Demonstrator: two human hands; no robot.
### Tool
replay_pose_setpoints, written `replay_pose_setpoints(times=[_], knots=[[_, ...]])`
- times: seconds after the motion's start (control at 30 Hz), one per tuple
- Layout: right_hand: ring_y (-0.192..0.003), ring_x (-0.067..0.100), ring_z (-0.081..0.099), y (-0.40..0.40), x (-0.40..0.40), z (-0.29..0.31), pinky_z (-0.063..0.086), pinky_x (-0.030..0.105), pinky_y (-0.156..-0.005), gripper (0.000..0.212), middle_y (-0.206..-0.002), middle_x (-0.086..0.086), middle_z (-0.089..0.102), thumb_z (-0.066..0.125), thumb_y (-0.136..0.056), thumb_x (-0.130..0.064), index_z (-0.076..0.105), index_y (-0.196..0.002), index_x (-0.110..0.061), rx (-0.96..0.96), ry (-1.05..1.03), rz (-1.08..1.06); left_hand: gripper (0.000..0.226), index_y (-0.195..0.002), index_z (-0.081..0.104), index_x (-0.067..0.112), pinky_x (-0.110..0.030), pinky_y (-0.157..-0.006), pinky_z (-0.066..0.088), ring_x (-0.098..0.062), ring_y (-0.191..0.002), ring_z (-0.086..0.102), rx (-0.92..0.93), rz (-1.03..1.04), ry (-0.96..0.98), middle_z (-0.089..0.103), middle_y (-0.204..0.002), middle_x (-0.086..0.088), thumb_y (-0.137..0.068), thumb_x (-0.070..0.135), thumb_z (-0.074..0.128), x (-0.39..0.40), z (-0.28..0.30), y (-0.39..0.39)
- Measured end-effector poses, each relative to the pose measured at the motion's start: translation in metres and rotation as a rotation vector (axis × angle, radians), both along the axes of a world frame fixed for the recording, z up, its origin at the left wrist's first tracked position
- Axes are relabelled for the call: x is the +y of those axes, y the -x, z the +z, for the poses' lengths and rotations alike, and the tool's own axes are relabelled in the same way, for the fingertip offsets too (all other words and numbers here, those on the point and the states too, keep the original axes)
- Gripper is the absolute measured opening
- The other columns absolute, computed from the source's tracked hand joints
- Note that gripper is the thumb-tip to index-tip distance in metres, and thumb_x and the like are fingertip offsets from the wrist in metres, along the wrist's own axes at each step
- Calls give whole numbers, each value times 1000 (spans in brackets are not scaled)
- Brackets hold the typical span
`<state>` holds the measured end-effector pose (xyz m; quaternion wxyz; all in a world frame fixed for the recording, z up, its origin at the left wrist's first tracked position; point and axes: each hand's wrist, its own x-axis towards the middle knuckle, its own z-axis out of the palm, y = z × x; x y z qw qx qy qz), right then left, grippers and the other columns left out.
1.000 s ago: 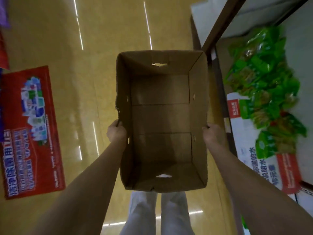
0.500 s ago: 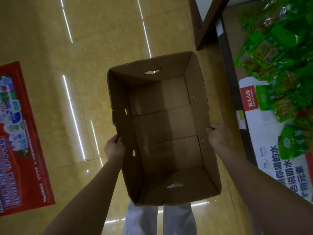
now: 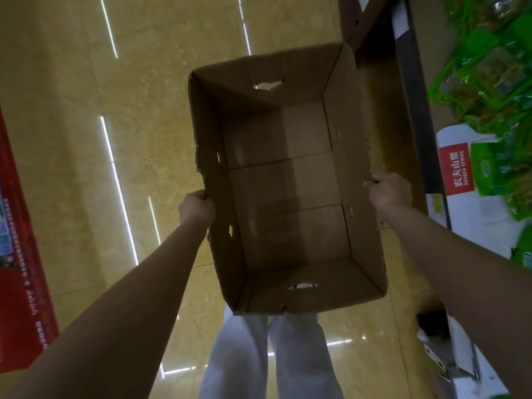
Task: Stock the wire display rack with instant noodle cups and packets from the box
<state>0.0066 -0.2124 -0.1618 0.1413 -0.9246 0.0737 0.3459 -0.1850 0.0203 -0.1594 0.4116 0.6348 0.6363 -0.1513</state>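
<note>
I hold an open brown cardboard box [image 3: 285, 197] out in front of me above the floor. Its inside is bare, with no noodle cups or packets in it. My left hand [image 3: 196, 208] grips the left long wall near the middle. My right hand [image 3: 388, 191] grips the right long wall. Handle cut-outs show in both short ends. The wire display rack is not in view.
Glossy yellow tiled floor [image 3: 86, 110] lies below. A red promotional floor sticker [image 3: 20, 269] sits at the left. On the right, a dark display edge [image 3: 414, 116] fronts green snack packets [image 3: 489, 82] piled on a white water carton [image 3: 472, 214]. My legs [image 3: 267, 361] show under the box.
The view has shifted right and the box has tilted clockwise, coming closer to the display on the right. Both hands keep their grip on the box walls.
</note>
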Motion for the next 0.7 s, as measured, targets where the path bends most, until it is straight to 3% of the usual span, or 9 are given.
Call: replay_pose_setpoints(times=[0.2, 0.37, 0.47, 0.7], knots=[[-126, 26, 46, -26, 26, -19, 39, 33, -97, 39, -143, 7, 44, 39, -101, -24, 44, -139, -17, -14, -88, -72, 48, -141, 42, 17, -35, -88, 52, -22, -101, 59, -184, 38, 106, 57, -124, -3, -95, 3, 47, 12, -17, -31], [-133, 26, 39, -30, 36, -13, 30, 37, -111, 43, -147, 5, 38, 32, -103, -32, 39, -142, -18, 182, -208, -94, 52, -143, 39, 11, -39, -108, 37, -26, -129, 45, -192, 8, 221, 47, -141, -8, -94, 15, 55, 11, -12, -45], [-124, 23, 47, -15, 43, -1, 40, 41, -106, 39, -138, 4, 47, 36, -101, -30, 45, -137, -17, 261, -283, -111, 43, -136, 47, 9, -41, -109, 38, -25, -127, 47, -233, -10, 193, 50, -137, -10, -94, 13, 54, 0, -1, -53], [-122, 24, 47, 15, 61, 29, 39, 42, -107, 34, -131, 7, 48, 34, -102, -23, 44, -134, -14, 304, -343, -82, 37, -130, 50, 9, -42, -103, 44, -26, -118, 52, -207, -48, 228, 54, -127, -10, -93, 15, 54, -14, 21, -57]])
